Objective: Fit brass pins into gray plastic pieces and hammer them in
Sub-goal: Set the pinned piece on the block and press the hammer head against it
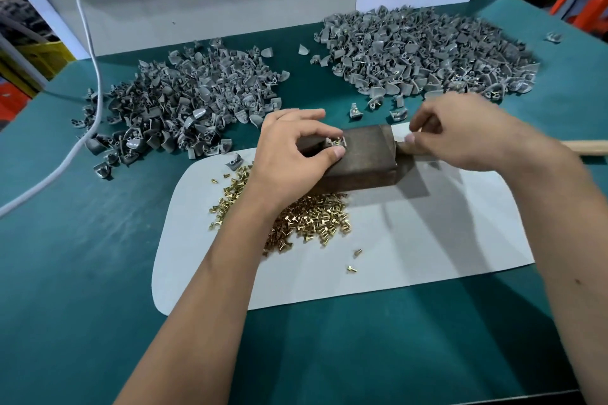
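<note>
A: Wide view first: green table (82,273), white mat (427,240) across the middle, and two big heaps of gray pieces at the back, the left heap (177,105) and the right heap (424,52).

B: No bins, no trays. Everything lies loose, heaps on the table, brass pins (312,217) scattered on the mat under the left forearm.

A: Centre stage, the dark metal block (358,158) sitting on the mat. That looks like the anvil.

B: And the left hand (289,154) is on it, thumb and forefinger pinching one gray plastic piece (335,142) on the block's top, brass showing in it.

A: So we're at the seating step, I'd say: pin fitted, piece held steady for the strike.

B: Right hand (460,138) sits at the block's right end, fingers curled down. What it grips is hidden, so I cannot tell. A wooden handle (589,147) pokes out beyond the wrist, probably the hammer.

A: Next move calls for lifting that and tapping squarely on the pin head, with the left fingertips kept clear.

B: A few stray pieces (357,110) lie just behind the block, brass visible in them.
</note>
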Available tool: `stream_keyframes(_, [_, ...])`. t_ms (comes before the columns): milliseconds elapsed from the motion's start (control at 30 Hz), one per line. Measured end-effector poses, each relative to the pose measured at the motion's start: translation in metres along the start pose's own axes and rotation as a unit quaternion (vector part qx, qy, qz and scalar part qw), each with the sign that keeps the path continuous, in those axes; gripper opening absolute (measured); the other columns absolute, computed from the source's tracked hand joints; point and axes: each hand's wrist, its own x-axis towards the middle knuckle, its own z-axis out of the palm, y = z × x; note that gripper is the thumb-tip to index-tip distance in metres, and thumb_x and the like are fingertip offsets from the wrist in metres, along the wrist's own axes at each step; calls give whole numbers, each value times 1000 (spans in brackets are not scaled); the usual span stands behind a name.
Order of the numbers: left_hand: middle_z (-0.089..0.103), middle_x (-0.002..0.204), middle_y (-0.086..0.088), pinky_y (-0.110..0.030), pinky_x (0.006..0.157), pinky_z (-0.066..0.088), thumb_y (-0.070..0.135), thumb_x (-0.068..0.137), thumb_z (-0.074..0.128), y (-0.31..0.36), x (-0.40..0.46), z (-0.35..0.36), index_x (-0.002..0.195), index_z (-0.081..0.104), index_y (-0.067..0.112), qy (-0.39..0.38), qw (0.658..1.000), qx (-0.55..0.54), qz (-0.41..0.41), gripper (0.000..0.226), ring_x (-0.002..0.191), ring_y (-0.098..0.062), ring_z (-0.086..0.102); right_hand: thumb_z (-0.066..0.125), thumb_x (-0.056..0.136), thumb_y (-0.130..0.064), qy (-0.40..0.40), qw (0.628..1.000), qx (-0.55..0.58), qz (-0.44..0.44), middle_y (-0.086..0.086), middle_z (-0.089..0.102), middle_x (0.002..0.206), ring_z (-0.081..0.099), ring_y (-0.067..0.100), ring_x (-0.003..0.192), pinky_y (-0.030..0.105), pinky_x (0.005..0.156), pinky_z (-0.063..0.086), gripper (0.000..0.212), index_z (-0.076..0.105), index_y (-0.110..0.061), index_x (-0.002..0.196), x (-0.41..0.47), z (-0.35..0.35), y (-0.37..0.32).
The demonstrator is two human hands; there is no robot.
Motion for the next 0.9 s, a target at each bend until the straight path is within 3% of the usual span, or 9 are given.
stream_keyframes(100, [69,126,7,-38,114,39,20,80,86,-3,1,-7,99,81,27,-17,999,-34,1,22,127,-11,54,79,85,-30,-49,998,-27,-10,1,70,96,63,26,90,33,78,50,19,63,-28,96,-2,7,7])
stream_keyframes(267, [70,123,2,-41,110,45,10,79,85,-7,0,-13,92,77,13,-33,996,-80,-13,15,121,-7,61,76,90,-27,-14,999,-30,-35,4,69,96,61,27,89,39,80,52,12,66,-24,95,0,13,13])
stream_keyframes(367, [70,121,1,-29,107,46,9,81,84,-8,1,-11,87,76,12,-39,996,-73,-18,11,118,-5,63,67,97,-29,21,999,-17,-26,5,65,93,58,28,85,43,78,52,11,58,-24,94,2,11,16])
stream_keyframes(467, [71,121,0,-9,92,44,7,82,82,-6,1,-9,82,75,12,-42,996,-78,-29,9,114,-2,63,54,103,-34,76,996,31,-23,5,65,87,59,30,78,46,73,52,13,56,-24,95,3,1,13])
stream_keyframes(600, [72,119,1,-12,90,47,7,82,83,-7,2,-9,81,75,11,-42,994,-90,-38,8,113,-1,64,44,104,-44,169,979,95,-56,4,58,67,53,26,60,40,54,42,34,57,-18,87,-4,-7,-7])
stream_keyframes(700, [73,117,1,-8,86,45,8,81,84,-5,2,-9,81,77,10,-36,995,-83,-39,7,112,-1,64,44,104,-47,130,980,116,-99,1,61,73,58,27,68,44,62,48,32,60,-21,95,-9,-4,-26])
stream_keyframes(767, [73,116,-1,-5,84,45,8,81,84,-4,2,-9,81,77,10,-37,994,-90,-46,7,113,-1,65,43,104,-49,91,987,72,-113,-2,61,75,59,29,74,40,63,45,32,59,-23,94,-11,0,-34])
stream_keyframes(833, [73,116,-2,-11,90,49,7,81,84,-4,2,-9,81,78,10,-41,993,-101,-55,7,113,-2,65,40,104,-51,116,983,52,-132,-5,58,70,56,26,68,35,58,36,33,57,-25,92,-13,-1,-37])
stream_keyframes(900, [73,116,-1,-29,99,53,8,80,84,-3,1,-8,81,79,12,-41,991,-109,-67,7,112,-5,66,37,102,-53,178,970,86,-140,-5,53,65,50,24,59,34,55,30,34,52,-25,91,-17,-3,-40])
